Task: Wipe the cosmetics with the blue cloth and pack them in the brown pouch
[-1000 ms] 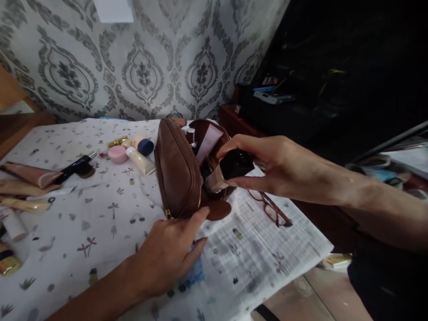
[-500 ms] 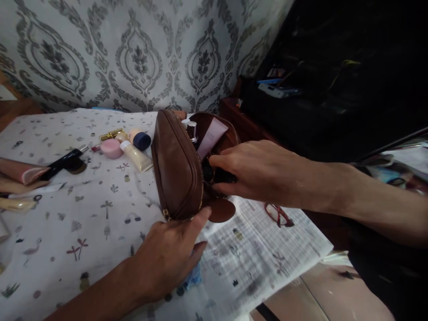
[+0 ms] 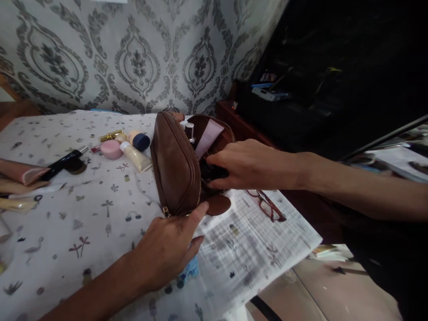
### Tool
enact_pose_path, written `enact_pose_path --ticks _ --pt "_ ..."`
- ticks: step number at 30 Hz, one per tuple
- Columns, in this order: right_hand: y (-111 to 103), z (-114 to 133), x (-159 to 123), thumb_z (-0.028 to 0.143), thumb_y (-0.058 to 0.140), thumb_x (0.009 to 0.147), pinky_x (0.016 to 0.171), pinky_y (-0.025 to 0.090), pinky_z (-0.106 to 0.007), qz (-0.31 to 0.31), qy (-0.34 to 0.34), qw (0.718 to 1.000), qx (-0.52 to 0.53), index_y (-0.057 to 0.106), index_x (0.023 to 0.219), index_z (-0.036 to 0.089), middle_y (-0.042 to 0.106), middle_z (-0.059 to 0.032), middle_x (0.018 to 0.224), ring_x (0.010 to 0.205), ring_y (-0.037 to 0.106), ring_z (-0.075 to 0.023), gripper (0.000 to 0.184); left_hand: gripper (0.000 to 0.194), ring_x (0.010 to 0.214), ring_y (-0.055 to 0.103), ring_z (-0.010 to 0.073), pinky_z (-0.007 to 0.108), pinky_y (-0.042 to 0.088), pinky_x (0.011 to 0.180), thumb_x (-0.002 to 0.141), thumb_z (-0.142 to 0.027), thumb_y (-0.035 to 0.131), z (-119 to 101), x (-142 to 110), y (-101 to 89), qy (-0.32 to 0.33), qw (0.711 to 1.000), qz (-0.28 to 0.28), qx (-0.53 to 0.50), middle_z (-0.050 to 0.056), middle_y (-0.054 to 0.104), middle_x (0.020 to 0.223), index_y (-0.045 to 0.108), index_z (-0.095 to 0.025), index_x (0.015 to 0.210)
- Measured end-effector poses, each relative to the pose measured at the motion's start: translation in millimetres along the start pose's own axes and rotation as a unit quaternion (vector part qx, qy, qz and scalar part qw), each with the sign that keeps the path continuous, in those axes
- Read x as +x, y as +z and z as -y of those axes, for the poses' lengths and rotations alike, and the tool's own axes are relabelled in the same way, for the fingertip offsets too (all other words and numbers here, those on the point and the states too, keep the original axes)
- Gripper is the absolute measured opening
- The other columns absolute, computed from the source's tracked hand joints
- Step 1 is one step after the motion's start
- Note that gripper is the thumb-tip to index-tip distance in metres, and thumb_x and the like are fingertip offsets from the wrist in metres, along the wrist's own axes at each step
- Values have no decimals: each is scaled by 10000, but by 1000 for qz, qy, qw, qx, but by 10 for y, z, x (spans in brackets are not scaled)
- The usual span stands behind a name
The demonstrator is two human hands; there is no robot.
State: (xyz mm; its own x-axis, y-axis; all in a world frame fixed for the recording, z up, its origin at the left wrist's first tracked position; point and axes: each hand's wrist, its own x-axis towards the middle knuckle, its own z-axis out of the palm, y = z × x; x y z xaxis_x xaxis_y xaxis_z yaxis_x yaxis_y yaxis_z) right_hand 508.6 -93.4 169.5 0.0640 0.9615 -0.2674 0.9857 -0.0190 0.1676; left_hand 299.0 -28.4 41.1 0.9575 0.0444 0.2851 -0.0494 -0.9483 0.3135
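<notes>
On the left of the printed cloth (image 3: 56, 236): a pinkish tube (image 3: 25, 171) lay beside a black stick (image 3: 65, 162), and a yellowish tube (image 3: 16, 204) lay nearer you.
Small cosmetics: a gold stick (image 3: 111, 135), a pink jar (image 3: 111, 150), a cream tube (image 3: 137, 158) and a dark blue cap (image 3: 141, 141) sat close together, the cream tube just beside the pouch.
Your left hand (image 3: 167, 247): its index finger pointed out straight, tip by the pouch's lower rim, with the thumb narrowly apart; you could not tell whether the tucked fingers held anything.
Brown pouch (image 3: 175, 165): it stood on the cloth in front of you, unzipped, its opening facing right.
Blue piece (image 3: 191, 267): it showed beside your left thumb.
Pouch contents: a silver-capped bottle (image 3: 190, 132) stood by a lilac tube (image 3: 210, 136) that leaned right.
Brown disc (image 3: 219, 204): it lay flat before the opening.
Your right hand (image 3: 249, 164): it reached into the opening, thumb and fingers closed about a dark item (image 3: 214, 173), mostly hidden.
Red-framed glasses (image 3: 268, 207): they lay on the cloth below your right wrist.
</notes>
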Motion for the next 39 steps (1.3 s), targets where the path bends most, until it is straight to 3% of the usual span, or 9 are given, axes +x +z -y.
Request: enact_pose_path --ticks 9,14,21,27,31,39 --pt "5 108 77 485 599 905 593 371 -269 46 50 997 -31 702 925 161 713 -70 775 763 686 -223 341 536 661 702 200 312 550 578 969 -245 469 -3 10 -52 -5 1000 17 -13 15 723 804 264 -155 1457" --pt "38 116 4 373 637 890 601 356 -261 26 14 998 -52 706 965 176 722 -55 819 782 684 -206 222 551 700 715 197 302 554 602 965 -250 476 3 11 -60 -17 999 38 -19 22 735 827 269 -166 1469" --pt "125 120 10 346 669 876 534 301 -251 -1 -9 994 -106 729 1005 161 699 -113 1053 798 671 -199 234 585 725 722 210 322 565 619 960 -251 492 8 9 -46 -23 998 52 -8 31 744 844 254 -175 1489" --pt "65 105 -61 353 640 907 544 325 -256 -16 -32 995 -91 699 1068 154 666 -109 1043 797 650 -197 262 598 702 718 210 306 548 591 955 -249 497 -7 11 -52 -30 998 58 3 23 742 831 248 -177 1494" --pt "31 49 -105 263 599 919 562 351 -254 -31 -58 996 -65 684 1079 185 645 -83 1048 731 629 -153 197 581 657 694 187 269 521 569 963 -250 473 -1 6 -41 -25 998 52 2 3 715 756 266 -168 1500" --pt "8 49 -119 194 653 881 549 315 -260 -25 -32 997 -62 711 1030 205 651 -53 1022 729 613 -152 161 595 684 705 191 283 538 592 962 -235 477 8 6 -39 -22 999 47 -3 23 745 834 255 -169 1510"
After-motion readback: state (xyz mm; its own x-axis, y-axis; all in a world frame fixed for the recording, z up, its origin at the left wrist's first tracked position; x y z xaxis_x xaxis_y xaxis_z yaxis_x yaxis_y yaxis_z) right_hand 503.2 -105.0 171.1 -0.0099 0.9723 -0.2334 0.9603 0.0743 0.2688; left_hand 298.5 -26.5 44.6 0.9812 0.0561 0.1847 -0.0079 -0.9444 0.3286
